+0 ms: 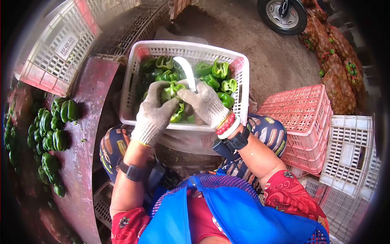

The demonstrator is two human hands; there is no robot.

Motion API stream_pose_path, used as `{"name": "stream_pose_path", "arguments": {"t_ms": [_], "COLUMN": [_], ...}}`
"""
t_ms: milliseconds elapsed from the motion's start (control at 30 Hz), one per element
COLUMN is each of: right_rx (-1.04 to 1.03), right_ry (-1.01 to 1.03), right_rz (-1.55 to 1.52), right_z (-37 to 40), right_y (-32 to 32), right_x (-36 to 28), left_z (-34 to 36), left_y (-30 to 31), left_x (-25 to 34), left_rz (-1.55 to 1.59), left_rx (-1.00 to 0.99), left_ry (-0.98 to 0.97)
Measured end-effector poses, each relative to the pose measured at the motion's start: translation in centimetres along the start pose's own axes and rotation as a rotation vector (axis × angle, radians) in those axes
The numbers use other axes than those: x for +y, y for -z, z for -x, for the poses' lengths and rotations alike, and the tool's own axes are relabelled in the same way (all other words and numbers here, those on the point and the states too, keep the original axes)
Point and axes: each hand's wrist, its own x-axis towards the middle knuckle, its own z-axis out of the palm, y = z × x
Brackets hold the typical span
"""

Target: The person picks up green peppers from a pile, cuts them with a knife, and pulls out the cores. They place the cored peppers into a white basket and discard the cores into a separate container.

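My left hand (155, 112), in a pale knit glove, is closed on a cut green bell pepper (173, 90). My gloved right hand (206, 102) grips a curved knife (186, 70) whose blade points up and away from me. The thumb and fingers of that hand meet the pepper, and its handle is mostly hidden by the glove. Both hands are over a white plastic basket (185, 45) across my knees. Halved and opened green peppers (220, 70) lie inside it, some hidden under my hands.
Whole green peppers (60, 140) lie on a reddish metal surface (87, 110) to the left. A pink-and-white crate (61, 44) stands at upper left. Stacked pink crates (294, 105) and white crates (347, 150) are at right. Filled mesh sacks (339, 77) and a wheel (283, 14) stand beyond.
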Motion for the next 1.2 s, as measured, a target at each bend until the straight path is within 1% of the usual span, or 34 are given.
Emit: {"name": "stream_pose_path", "arguments": {"t_ms": [33, 67, 100, 167, 233, 333, 433, 500, 533, 600, 633, 667, 700, 733, 767, 800, 833, 900, 967, 1000, 1100, 1133, 1167, 1200], "right_rx": [0.046, -0.031, -0.049, -0.097, -0.242, -0.301, -0.333, -0.31, -0.282, -0.293, -0.299, -0.359, -0.375, -0.387, -0.382, -0.38, -0.32, -0.314, -0.334, -0.344, -0.395, -0.388, -0.381, -0.362], "right_ry": [0.097, 0.082, 0.294, 0.338, -0.089, -0.194, -0.092, 0.052, 0.063, 0.074, 0.078, 0.044, 0.013, -0.019, -0.082, -0.146, -0.038, -0.037, -0.062, -0.073, -0.013, 0.282, 0.287, 0.337], "right_rz": [0.191, 0.393, 0.578, 0.404, -0.126, -0.231, -0.293, -0.293, -0.344, -0.308, -0.291, -0.361, -0.357, -0.356, -0.304, -0.253, -0.296, -0.281, -0.307, -0.321, -0.372, -0.389, -0.086, 0.154], "right_z": [0.2, 0.4, 0.3, 0.3, 1.7, 1.8, 1.5, 1.7, 1.8, 1.3, 1.2, 1.8, 2.0, 2.0, 2.1, 2.2, 2.2, 2.3, 2.4, 2.3, 1.8, 1.8, 2.1, 2.0], "right_y": [0.2, 0.8, 1.1, 1.3, 1.8, 1.6, 0.3, -0.4, -0.9, -0.7, -0.6, -0.3, -0.1, 0.1, 0.5, 0.9, 0.3, 0.3, 0.8, 1.0, 1.2, 0.4, 1.6, 2.4], "right_x": [-0.2, -0.6, 0.2, 1.0, -3.2, -3.4, -0.9, -0.6, -0.3, 1.1, 1.6, -0.3, -1.4, -2.2, -2.3, -2.4, -1.8, -2.4, -2.9, -3.1, -1.8, -1.2, -2.3, -2.6], "left_z": [0.1, 0.0, 0.0, 0.1, 0.1, -0.1, -0.2, 0.0, 0.1, 0.1, 0.0, -0.1, -0.2, 0.0, 0.8, 0.4, -0.1, 0.6, 0.0, 0.0, 1.3, 1.7, 2.1, 2.6], "left_y": [0.3, 0.9, 1.4, 1.5, 1.7, 1.8, 1.5, 1.5, 1.6, 1.9, 2.1, 2.4, 2.6, 3.0, 2.9, 2.7, 2.7, 1.9, 2.5, 2.4, 2.4, 2.9, 2.8, 3.0], "left_x": [0.1, 0.6, 0.9, 0.3, 0.2, -0.5, -1.7, -1.3, -1.1, -0.7, -0.7, -0.9, -0.6, 0.1, 1.5, 0.1, -1.1, 0.7, -1.3, -1.6, -0.7, 0.1, -0.5, -0.5], "left_rz": [-0.184, -0.275, -0.365, -0.155, 0.029, 0.093, 0.087, 0.073, 0.014, -0.105, 0.02, 0.147, 0.275, 0.411, 0.607, 0.695, 0.783, 0.923, 0.926, 0.897, 0.941, 0.876, 0.874, 0.79], "left_rx": [0.004, -0.076, -0.157, -0.166, -0.136, -0.121, -0.077, -0.066, -0.078, -0.107, -0.171, -0.233, -0.293, -0.37, -0.381, -0.408, -0.431, -0.356, -0.457, -0.433, -0.488, -0.57, -0.544, -0.561], "left_ry": [-0.068, -0.087, -0.106, -0.079, -0.062, -0.071, -0.093, -0.079, -0.094, -0.121, -0.084, -0.045, -0.005, 0.13, 0.162, 0.196, 0.225, 0.248, 0.16, 0.147, 0.075, 0.079, 0.166, 0.188]}}
